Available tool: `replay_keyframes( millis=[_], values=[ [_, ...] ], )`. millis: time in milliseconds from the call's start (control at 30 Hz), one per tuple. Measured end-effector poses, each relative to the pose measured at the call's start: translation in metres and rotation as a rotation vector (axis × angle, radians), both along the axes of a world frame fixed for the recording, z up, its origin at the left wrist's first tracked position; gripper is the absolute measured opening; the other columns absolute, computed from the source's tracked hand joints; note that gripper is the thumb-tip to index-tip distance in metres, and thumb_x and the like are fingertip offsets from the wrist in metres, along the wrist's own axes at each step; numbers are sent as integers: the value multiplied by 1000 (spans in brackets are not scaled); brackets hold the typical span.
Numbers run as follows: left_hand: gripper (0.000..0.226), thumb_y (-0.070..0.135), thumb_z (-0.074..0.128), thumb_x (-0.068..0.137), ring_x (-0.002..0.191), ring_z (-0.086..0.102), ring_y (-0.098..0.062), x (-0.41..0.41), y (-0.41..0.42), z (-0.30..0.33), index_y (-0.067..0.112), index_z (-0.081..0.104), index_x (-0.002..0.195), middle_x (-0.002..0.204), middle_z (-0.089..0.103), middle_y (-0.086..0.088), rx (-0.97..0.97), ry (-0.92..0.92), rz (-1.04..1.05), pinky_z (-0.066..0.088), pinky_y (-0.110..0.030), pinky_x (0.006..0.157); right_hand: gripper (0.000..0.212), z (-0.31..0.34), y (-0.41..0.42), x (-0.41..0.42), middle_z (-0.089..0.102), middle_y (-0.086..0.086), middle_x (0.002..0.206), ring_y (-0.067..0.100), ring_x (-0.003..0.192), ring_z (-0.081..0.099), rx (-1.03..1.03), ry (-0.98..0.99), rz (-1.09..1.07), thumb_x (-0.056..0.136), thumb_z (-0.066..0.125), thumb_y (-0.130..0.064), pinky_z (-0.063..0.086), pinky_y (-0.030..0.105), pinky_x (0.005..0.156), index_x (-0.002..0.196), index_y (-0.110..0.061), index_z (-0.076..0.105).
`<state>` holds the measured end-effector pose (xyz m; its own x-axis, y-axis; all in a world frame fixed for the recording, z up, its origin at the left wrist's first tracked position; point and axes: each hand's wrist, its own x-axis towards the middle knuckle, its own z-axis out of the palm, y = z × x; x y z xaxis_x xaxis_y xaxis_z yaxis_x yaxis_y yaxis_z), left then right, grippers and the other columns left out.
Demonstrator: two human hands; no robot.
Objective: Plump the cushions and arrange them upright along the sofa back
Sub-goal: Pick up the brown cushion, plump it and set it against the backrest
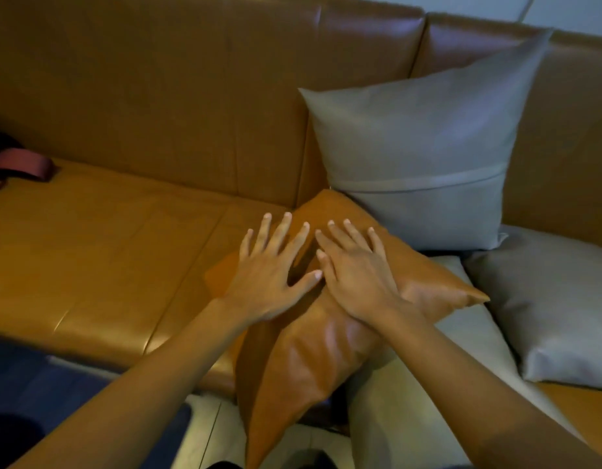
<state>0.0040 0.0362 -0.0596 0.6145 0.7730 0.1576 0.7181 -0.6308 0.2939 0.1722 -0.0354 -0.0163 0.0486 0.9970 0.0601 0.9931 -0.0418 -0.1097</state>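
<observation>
A tan leather cushion lies flat on the sofa seat, hanging over the front edge. My left hand and my right hand rest side by side on its far half, palms down, fingers spread, pressing into it and holding nothing. A grey cushion stands upright against the sofa back just behind the tan one. Another grey cushion lies flat at the right. A third pale grey cushion lies under the tan one's right side.
The tan sofa seat stretches to the left. A dark bag with a pink strap sits at the far left against the sofa back. Dark floor and a pale surface show below the seat's front edge.
</observation>
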Motion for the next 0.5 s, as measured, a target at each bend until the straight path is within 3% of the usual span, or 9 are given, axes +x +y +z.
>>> replay_keyframes(
  millis=[100,233,367,500],
  values=[
    [80,85,7,85,154,-13,-17,-2,12,-35,48,0,156,168,-6,11,-133,-23,-38,2,-53,123,59,-8,10,8,17,2,170,24,157,9,-81,-158,-3,105,19,-51,4,52,125,159,-31,26],
    [80,84,5,85,154,-5,-12,-16,33,-61,49,7,156,168,2,13,-240,-162,52,-1,-46,124,67,-10,20,27,13,3,171,26,157,9,-106,-160,-93,100,16,-63,10,52,125,161,-35,19],
    [83,85,7,84,155,3,-17,-37,44,-83,46,12,156,168,10,9,-341,-247,195,1,-48,122,69,-3,26,53,16,4,170,33,151,25,-181,-38,-266,97,18,-68,27,54,116,160,-40,12],
    [101,95,8,73,155,2,-29,-58,54,-86,41,6,158,169,5,-1,-624,-180,398,5,-57,122,76,5,17,80,44,10,156,39,136,46,-245,195,-439,92,15,-77,38,53,107,158,-40,22]
  ],
)
